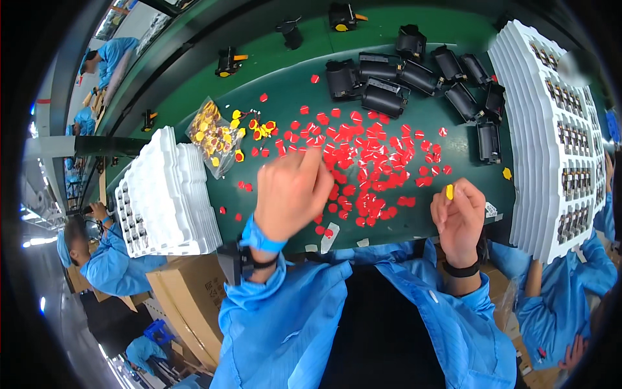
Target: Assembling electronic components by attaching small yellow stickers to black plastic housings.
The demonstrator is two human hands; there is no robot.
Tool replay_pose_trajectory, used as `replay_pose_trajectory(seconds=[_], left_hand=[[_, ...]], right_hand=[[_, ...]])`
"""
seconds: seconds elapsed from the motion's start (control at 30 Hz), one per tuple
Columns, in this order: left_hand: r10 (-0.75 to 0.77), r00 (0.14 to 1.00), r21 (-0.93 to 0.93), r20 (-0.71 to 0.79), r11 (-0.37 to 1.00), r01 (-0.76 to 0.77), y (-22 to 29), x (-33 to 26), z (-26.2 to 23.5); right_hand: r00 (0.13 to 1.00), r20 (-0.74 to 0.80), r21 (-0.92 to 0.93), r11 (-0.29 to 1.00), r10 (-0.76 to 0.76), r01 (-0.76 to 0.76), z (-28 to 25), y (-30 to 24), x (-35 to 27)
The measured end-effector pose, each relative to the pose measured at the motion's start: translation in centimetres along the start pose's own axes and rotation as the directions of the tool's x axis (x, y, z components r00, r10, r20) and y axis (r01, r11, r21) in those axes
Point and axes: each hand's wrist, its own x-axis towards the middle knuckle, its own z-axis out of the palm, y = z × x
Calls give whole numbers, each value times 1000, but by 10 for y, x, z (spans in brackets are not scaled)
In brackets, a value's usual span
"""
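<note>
My left hand (293, 193) reaches over the left part of a spread of small red discs (372, 165) on the green worktop. Its fingers are curled together, and the fingertips are hidden behind the hand, so whatever they pinch does not show. To the right of the discs, my right hand (461, 217) is raised near the front edge. Between its thumb and fingers it pinches a small yellow round piece (449, 192). A clear plastic bag (214, 133) of yellow pieces lies at the left, with several loose yellow-and-red pieces (262, 131) beside it.
Black plastic housings (385, 97) lie in a group at the back right. White trays are stacked at the left (188, 201) and right (518, 129). More black parts (227, 62) sit along the green strip behind. A cardboard box (184, 305) stands lower left. Co-workers in blue (120, 266) are on both sides.
</note>
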Motion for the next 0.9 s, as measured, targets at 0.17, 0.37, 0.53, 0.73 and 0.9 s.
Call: replay_pose_trajectory(seconds=[0.17,0.37,0.53,0.73,0.9], left_hand=[[160,985,265,71,948,-173,-27,61,37],[71,838,240,541,942,-236,-33,99,17],[-383,872,134,-305,889,437,-91,159,-5],[-174,984,-32,39,984,176,-168,192,10],[-124,983,-445,133,879,171,-72,129,-16]], right_hand=[[995,-40,-182,980,-94,85,-2,19,1],[987,-16,-235,960,-163,155,-8,20,-3],[990,4,-165,976,-141,140,-10,19,-1],[985,-2,-151,974,-172,170,-10,21,-3],[991,-28,-220,968,-128,118,-2,16,-1]])
